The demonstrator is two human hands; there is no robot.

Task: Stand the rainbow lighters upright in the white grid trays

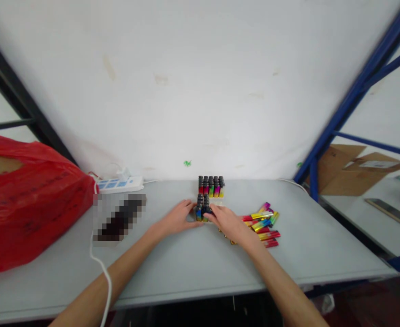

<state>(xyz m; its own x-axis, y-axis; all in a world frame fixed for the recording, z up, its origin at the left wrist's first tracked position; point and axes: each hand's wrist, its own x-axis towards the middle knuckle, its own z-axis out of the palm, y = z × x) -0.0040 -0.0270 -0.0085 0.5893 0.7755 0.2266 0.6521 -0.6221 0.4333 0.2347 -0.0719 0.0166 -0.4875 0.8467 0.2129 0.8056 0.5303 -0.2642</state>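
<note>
In front of me a small group of lighters (200, 200) with black tops stands upright in rows on a pale base. My left hand (179, 218) is at the left side of this group, thumb and fingers apart, touching or very close to it. At the group's right side, my right hand (229, 223) has thumb and fingers closed on a lighter (207, 210), whose body is mostly hidden. Directly behind stands a fuller block of upright lighters (211, 187) in several colours. Loose shiny lighters (263, 225) lie in a pile beside and partly behind my right forearm.
A red plastic bag (32, 204) fills the table's left side. Near it are a white power strip (121, 184), a blurred-out dark object (120, 220) and a white cable (99, 261). Blue rack posts (339, 113) and a cardboard box (349, 170) stand right. A wall closes the back.
</note>
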